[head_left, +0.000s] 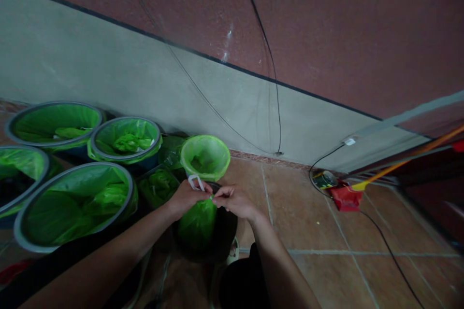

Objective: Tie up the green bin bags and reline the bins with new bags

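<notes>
My left hand and my right hand meet over a dark bin. Between them, the gathered top of a green plastic bag is pinched in the fingers of both. The bag hangs down inside the bin. A white strap-like loop sticks up at my left fingers; what it is attached to is hard to make out. Just behind the hands stands a small bin with a light green liner over its rim.
Several grey-rimmed bins with green liners stand along the wall at left. To the right are a red dustpan, an orange-yellow pole and a tin-like container. A black cable crosses the tiled floor.
</notes>
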Available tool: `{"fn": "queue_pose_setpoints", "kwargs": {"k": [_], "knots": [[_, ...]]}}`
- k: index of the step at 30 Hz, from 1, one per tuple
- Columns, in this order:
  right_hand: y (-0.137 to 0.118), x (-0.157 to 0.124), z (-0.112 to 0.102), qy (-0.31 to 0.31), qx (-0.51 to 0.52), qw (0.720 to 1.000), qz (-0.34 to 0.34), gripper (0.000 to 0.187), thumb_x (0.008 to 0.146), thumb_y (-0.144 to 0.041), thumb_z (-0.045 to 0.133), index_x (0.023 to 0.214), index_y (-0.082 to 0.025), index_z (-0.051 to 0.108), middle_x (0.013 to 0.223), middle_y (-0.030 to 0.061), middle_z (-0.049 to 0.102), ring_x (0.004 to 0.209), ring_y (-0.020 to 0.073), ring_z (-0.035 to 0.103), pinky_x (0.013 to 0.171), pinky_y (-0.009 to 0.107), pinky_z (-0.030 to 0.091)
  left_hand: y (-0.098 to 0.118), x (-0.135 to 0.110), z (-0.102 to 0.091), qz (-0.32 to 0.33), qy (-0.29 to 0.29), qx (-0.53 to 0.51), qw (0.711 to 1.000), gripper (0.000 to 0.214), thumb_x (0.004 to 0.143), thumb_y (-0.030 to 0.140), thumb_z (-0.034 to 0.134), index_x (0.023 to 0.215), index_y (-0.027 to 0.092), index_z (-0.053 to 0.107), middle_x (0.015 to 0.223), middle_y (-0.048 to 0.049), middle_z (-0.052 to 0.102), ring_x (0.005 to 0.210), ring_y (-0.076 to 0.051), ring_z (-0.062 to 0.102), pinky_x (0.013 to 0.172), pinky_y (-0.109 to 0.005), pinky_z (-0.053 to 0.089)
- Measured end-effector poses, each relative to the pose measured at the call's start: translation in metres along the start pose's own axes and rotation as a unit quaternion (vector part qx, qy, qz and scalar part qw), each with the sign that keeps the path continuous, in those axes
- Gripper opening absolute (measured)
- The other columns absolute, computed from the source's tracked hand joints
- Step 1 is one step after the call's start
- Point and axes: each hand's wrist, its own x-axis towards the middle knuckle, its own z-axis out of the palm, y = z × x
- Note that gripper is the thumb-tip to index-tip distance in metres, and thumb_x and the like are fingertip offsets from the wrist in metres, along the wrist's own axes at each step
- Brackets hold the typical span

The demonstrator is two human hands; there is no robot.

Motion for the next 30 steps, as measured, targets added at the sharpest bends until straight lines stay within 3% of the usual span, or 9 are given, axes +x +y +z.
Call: {"fn": "queue_pose_setpoints", "kwargs": {"k": [6,10,13,19,24,27,30], "knots": [[0.013,0.009,0.002,0.045,-0.029,0.998,-0.034,0.016,0.078,-0.028,0.063,0.085,-0.019,0.074,0.074,-0.0013,0.067,0.06,0.0099,0.053,0.057,0.021,0.039,-0.001,-0.001,0.001,0.119,-0.007,0.173,0.978,0.011,0.073,0.022,0.06,0.073,0.017,0.07,0.069,0.0001,0.069,0.067,-0.014,0.06,0.067,-0.025,0.048],[0.013,0.012,0.011,0.004,0.006,0.999,-0.043,0.02,0.083,-0.024,0.055,0.092,-0.018,0.071,0.08,-0.0011,0.066,0.054,0.0067,0.049,0.052,0.019,0.038,-0.003,-0.006,0.006,0.208,-0.006,0.215,0.954,0.019,0.079,0.017,0.053,0.084,0.019,0.071,0.087,-0.003,0.073,0.084,-0.017,0.066,0.082,-0.029,0.05],[0.009,0.01,0.016,-0.021,0.033,0.999,-0.029,0.019,0.084,-0.026,0.056,0.093,-0.017,0.069,0.071,-0.0029,0.061,0.05,0.0055,0.046,0.05,0.018,0.038,-0.008,-0.01,0.011,0.232,0.008,0.232,0.945,0.022,0.08,0.017,0.053,0.093,0.019,0.071,0.09,-0.0042,0.073,0.086,-0.017,0.067,0.082,-0.029,0.05],[0.003,0.005,0.015,0.004,0.041,0.999,0.035,0.02,0.082,-0.035,0.062,0.086,-0.017,0.067,0.063,-0.0041,0.057,0.049,0.0063,0.049,0.045,0.017,0.032,-0.018,-0.008,0.012,0.21,0.08,0.231,0.947,0.019,0.081,0.018,0.052,0.091,0.019,0.068,0.09,-0.0046,0.071,0.084,-0.017,0.067,0.078,-0.028,0.051],[0.012,0.009,0.013,0.028,0.001,0.999,0.041,0.016,0.085,-0.029,0.058,0.076,-0.017,0.065,0.055,-0.0046,0.055,0.047,0.0072,0.048,0.046,0.018,0.031,-0.022,-0.002,0.007,0.113,0.029,0.17,0.979,0.012,0.08,0.025,0.056,0.085,0.02,0.065,0.068,0.0013,0.068,0.062,-0.015,0.062,0.061,-0.025,0.048],[0.015,0.012,0.015,0.055,-0.086,0.995,0.024,0.017,0.087,-0.024,0.053,0.076,-0.018,0.066,0.059,-0.0027,0.059,0.051,0.0095,0.053,0.05,0.02,0.035,-0.021,0.0,0.006,0.097,0.016,0.169,0.981,0.011,0.079,0.026,0.057,0.083,0.02,0.065,0.071,0.0008,0.068,0.066,-0.016,0.063,0.064,-0.026,0.049],[0.008,0.01,0.018,0.099,-0.234,0.967,-0.003,0.02,0.088,-0.022,0.05,0.08,-0.019,0.068,0.07,0.0022,0.068,0.063,0.0134,0.062,0.058,0.022,0.04,-0.017,0.0,0.005,0.081,0.025,0.21,0.974,0.011,0.078,0.026,0.057,0.081,0.019,0.065,0.072,0.0001,0.068,0.068,-0.017,0.063,0.067,-0.027,0.049]]}}
